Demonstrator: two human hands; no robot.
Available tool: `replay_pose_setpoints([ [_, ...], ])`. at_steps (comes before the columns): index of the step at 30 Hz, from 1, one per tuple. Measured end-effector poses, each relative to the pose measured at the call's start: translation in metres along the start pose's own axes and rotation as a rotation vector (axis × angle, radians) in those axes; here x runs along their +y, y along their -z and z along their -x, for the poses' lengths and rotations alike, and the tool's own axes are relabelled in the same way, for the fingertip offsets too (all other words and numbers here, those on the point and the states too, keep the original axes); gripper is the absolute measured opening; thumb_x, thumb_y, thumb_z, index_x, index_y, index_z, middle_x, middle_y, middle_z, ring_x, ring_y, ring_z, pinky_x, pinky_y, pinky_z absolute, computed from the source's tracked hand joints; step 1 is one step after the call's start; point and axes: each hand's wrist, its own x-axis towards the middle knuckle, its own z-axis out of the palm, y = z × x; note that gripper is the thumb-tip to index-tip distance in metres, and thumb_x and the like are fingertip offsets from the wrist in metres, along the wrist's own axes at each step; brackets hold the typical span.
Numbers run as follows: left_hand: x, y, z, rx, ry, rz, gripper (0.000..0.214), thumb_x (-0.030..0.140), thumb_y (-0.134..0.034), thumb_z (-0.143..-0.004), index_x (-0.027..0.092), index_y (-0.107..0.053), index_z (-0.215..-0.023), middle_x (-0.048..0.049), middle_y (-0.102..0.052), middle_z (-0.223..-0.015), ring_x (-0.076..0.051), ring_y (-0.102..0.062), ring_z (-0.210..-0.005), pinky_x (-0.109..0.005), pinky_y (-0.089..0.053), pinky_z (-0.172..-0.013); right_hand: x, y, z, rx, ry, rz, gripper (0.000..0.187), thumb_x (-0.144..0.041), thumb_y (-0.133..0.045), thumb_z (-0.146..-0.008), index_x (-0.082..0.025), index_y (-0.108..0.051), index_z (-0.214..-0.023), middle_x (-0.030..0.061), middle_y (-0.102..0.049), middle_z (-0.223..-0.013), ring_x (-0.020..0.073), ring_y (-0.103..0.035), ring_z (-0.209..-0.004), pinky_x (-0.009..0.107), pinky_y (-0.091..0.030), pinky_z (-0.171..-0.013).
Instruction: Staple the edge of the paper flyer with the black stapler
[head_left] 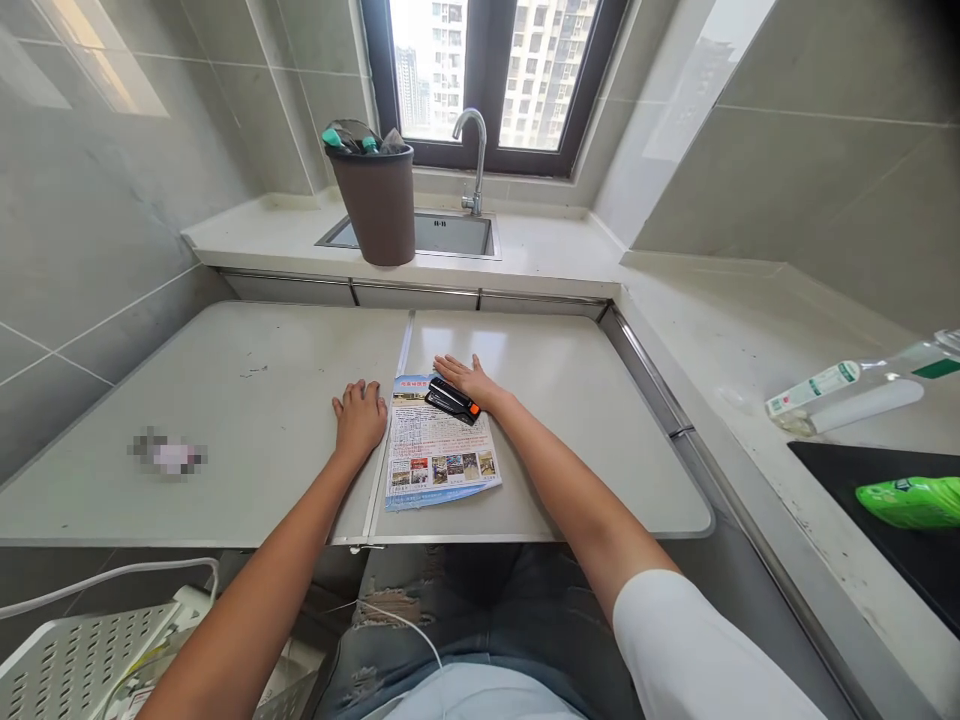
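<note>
A printed flyer [442, 450] with a blue border, dense text and small photos lies on the folding table, just right of the hinge seam. On its upper right part rests a black stapler [453, 400] with an orange spot at one end. My right hand [466, 380] lies flat beside the stapler's upper side, fingers pointing left and thumb apart; it appears to hold nothing. To the left of the flyer, my left hand [360, 420] rests palm down on the table, its fingers slightly bent and holding nothing.
A pixelated small item lies on the table [247, 410] at left. Beyond stand a brown bin [379, 205] with bagged contents, a sink [457, 235] and a faucet [478, 160]. On the right counter are a clear bottle [862, 385] and a green packet [911, 502].
</note>
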Motion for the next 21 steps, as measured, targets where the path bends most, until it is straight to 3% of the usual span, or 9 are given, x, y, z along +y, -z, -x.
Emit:
replay_pose_setpoints([
  [2,0.001,0.000,-0.002,0.002,0.000,-0.005,0.048,0.031,-0.035,-0.106,0.015,-0.057,-0.146,-0.0245,-0.048,-0.159,-0.041,-0.036,-0.152,-0.068,-0.024,-0.123,0.001,0.005,0.009,0.067,-0.077,0.027,0.055,-0.039,-0.030,-0.115,-0.024,-0.027,-0.168,0.0071,-0.031,-0.174,0.0234,-0.028,-0.159,0.050,-0.022,-0.128],
  [4,0.000,0.001,-0.003,0.005,-0.001,-0.007,0.048,0.030,-0.034,-0.106,0.015,-0.057,-0.146,-0.0240,-0.048,-0.159,-0.041,-0.036,-0.152,-0.067,-0.025,-0.123,0.010,0.011,0.026,0.130,-0.202,0.067,0.051,-0.035,-0.029,-0.114,-0.018,-0.044,-0.159,0.0133,-0.047,-0.164,0.0256,-0.041,-0.150,0.043,-0.035,-0.120],
  [7,0.000,0.001,-0.003,0.013,0.000,-0.013,0.048,0.029,-0.035,-0.105,0.015,-0.058,-0.145,-0.0247,-0.048,-0.158,-0.041,-0.038,-0.150,-0.067,-0.025,-0.122,0.036,0.020,0.067,0.154,-0.416,0.128,0.039,-0.028,-0.039,-0.108,-0.014,-0.073,-0.121,0.0178,-0.072,-0.126,0.0279,-0.062,-0.119,0.034,-0.046,-0.100],
  [10,0.001,0.001,-0.003,0.022,-0.003,-0.016,0.046,0.027,-0.035,-0.104,0.015,-0.060,-0.142,-0.0253,-0.050,-0.156,-0.041,-0.039,-0.148,-0.067,-0.026,-0.121,0.066,0.029,0.118,0.166,-0.591,0.187,0.036,-0.027,-0.043,-0.105,-0.017,-0.078,-0.101,0.0152,-0.075,-0.110,0.0245,-0.067,-0.101,0.030,-0.046,-0.085],
  [14,0.004,0.002,-0.004,0.036,0.006,-0.021,0.043,0.026,-0.036,-0.103,0.016,-0.061,-0.137,-0.0253,-0.052,-0.152,-0.040,-0.041,-0.145,-0.066,-0.027,-0.120,0.089,0.035,0.174,0.222,-0.749,0.259,0.037,-0.025,-0.043,-0.104,-0.015,-0.079,-0.102,0.0168,-0.075,-0.109,0.0253,-0.067,-0.101,0.030,-0.044,-0.081],
  [17,0.006,0.004,-0.004,0.040,0.004,-0.027,0.042,0.026,-0.037,-0.102,0.016,-0.062,-0.135,-0.0251,-0.054,-0.148,-0.040,-0.044,-0.142,-0.063,-0.030,-0.118,0.093,0.031,0.190,0.268,-0.780,0.287,0.039,-0.023,-0.040,-0.104,-0.013,-0.078,-0.103,0.0177,-0.074,-0.109,0.0267,-0.066,-0.105,0.032,-0.044,-0.084],
  [21,0.008,0.007,-0.003,0.047,0.009,-0.053,0.041,0.025,-0.036,-0.102,0.016,-0.062,-0.133,-0.0246,-0.056,-0.144,-0.039,-0.048,-0.137,-0.061,-0.033,-0.114,0.093,0.023,0.188,0.305,-0.785,0.288,0.039,-0.022,-0.041,-0.103,-0.013,-0.078,-0.103,0.0175,-0.073,-0.108,0.0271,-0.065,-0.106,0.033,-0.044,-0.086],
])
